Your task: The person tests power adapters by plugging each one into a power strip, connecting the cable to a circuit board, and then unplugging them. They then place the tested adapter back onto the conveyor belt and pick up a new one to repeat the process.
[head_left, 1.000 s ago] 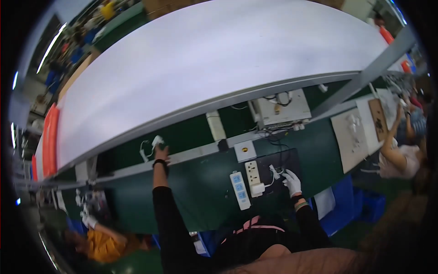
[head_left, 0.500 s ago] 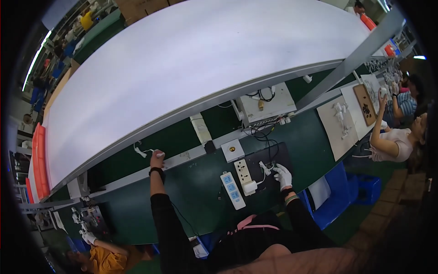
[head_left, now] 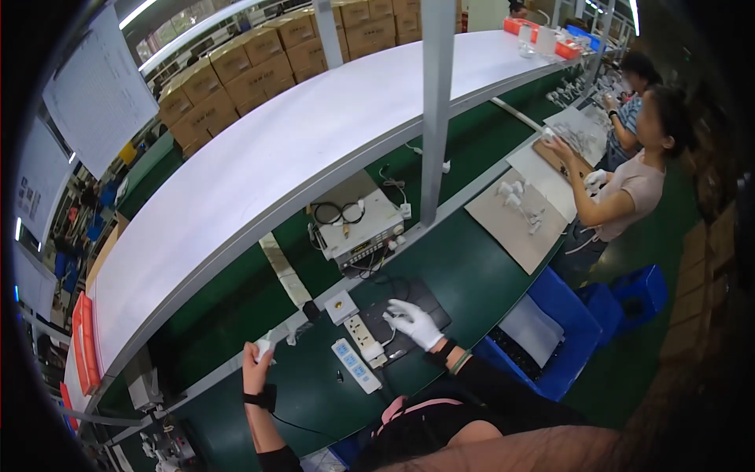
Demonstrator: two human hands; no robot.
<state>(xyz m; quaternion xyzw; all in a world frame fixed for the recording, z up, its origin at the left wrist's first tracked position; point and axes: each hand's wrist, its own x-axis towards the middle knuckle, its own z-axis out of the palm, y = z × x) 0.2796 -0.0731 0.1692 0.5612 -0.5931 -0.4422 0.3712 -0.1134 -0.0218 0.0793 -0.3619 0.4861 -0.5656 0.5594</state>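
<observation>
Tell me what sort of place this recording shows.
Probably a factory workshop, perhaps an assembly or testing line: a long green workbench, a co-worker farther along it beside laid-out small white items, and stacked cardboard boxes beyond the white shelf.

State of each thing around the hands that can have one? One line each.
Left hand: bare, fingers closed on small white piece
Right hand: gloved, over dark mat; grip unclear
White power strip: flat, blue sockets unplugged
Cream power strip: flat, lower end unclear
Blue bin: open, white sheet inside
</observation>
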